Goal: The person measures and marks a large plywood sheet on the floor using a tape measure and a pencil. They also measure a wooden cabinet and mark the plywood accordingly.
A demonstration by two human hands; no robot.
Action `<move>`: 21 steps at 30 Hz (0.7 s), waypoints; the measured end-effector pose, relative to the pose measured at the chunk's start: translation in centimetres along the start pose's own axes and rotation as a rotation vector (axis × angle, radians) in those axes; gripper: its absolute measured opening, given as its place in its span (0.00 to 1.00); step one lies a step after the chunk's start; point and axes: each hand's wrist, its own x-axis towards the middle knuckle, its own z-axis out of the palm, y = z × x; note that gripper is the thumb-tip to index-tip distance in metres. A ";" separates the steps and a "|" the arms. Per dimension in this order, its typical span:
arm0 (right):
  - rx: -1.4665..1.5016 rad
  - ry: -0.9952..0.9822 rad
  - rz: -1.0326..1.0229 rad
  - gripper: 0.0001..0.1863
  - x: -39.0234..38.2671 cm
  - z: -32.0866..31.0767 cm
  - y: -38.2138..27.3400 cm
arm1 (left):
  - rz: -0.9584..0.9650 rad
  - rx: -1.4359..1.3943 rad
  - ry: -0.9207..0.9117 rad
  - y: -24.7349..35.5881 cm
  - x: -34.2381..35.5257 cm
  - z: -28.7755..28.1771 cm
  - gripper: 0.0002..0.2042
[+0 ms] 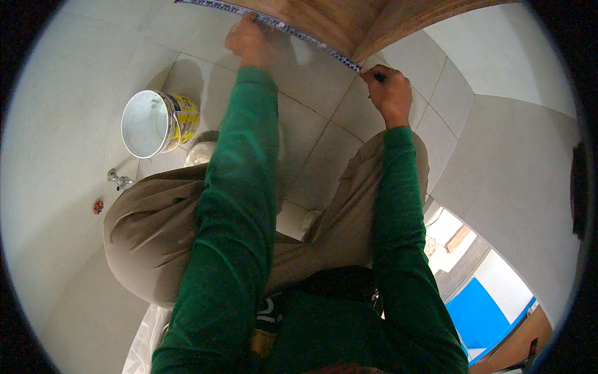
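A measuring tape blade (305, 38), pale with dark markings, stretches along the lower edge of a brown wooden panel (324, 15) at the top of the view. My left hand (246, 40) is closed on the blade's lower edge, left of its middle. At the blade's right end, by the panel's corner, my right hand (393, 96) pinches it between thumb and fingers. A small black object (379, 77) also shows in the right hand; its kind cannot be made out. The tape's case is not visible.
A yellow-labelled bucket (185, 118) stands left of my left forearm. A metal tap (118, 179) and a red fitting (98, 206) stick out from the left wall. Grey tiles (311, 149) cover the floor between my bent legs. Blue sheeting (478, 315) lies at lower right.
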 end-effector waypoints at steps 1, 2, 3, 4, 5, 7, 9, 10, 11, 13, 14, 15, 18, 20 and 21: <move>0.011 -0.003 0.016 0.19 0.0 -0.1 -0.1 | 0.001 -0.036 0.007 -0.1 0.0 0.2 0.14; 0.024 -0.004 0.025 0.19 -0.4 -0.2 -0.4 | 0.008 -0.075 0.014 -0.1 -0.3 0.2 0.15; 0.037 -0.006 0.035 0.19 -0.8 -0.3 -0.5 | 0.014 -0.114 0.021 -0.1 -0.5 0.0 0.15; 0.009 0.004 0.021 0.18 -1.1 -0.4 -0.7 | 0.020 -0.097 0.002 0.1 -0.5 -0.3 0.15; -0.020 0.011 0.010 0.18 -0.8 -0.4 -0.7 | 0.023 -0.077 -0.016 0.2 0.0 -0.6 0.14; -0.038 0.031 -0.026 0.17 -0.3 0.0 -0.5 | 0.032 -0.053 -0.007 0.1 0.8 -0.8 0.13; -0.017 0.063 -0.072 0.17 -0.2 0.5 0.0 | 0.042 -0.045 0.039 0.1 0.4 -0.4 0.12; -0.023 0.064 -0.056 0.17 -0.2 0.6 0.3 | 0.044 -0.094 0.062 0.0 0.1 -0.1 0.10; -0.029 0.066 -0.039 0.17 -0.3 0.4 0.0 | 0.045 -0.142 0.084 -0.2 -0.2 0.3 0.08; -0.041 0.068 0.003 0.17 -0.5 0.1 0.2 | 0.026 -0.186 0.095 -0.5 -0.8 1.0 0.08; -0.046 0.068 0.020 0.18 -0.6 0.0 0.4 | 0.014 -0.186 0.084 -0.9 -0.7 1.2 0.09; -0.051 0.071 0.042 0.18 -0.6 -0.2 0.7 | -0.002 -0.183 0.071 -1.4 -0.5 1.6 0.10; -0.085 0.101 -0.025 0.18 -0.5 0.3 0.2 | 0.213 0.205 -0.041 -2.5 3.8 -1.9 0.13; -0.037 0.027 -0.087 0.17 -1.0 0.9 -2.8 | 0.667 0.723 0.066 -3.0 7.5 -8.0 0.14; -0.031 0.022 -0.043 0.17 -1.0 0.5 -2.3 | 0.756 0.969 0.016 -3.2 6.5 -6.6 0.14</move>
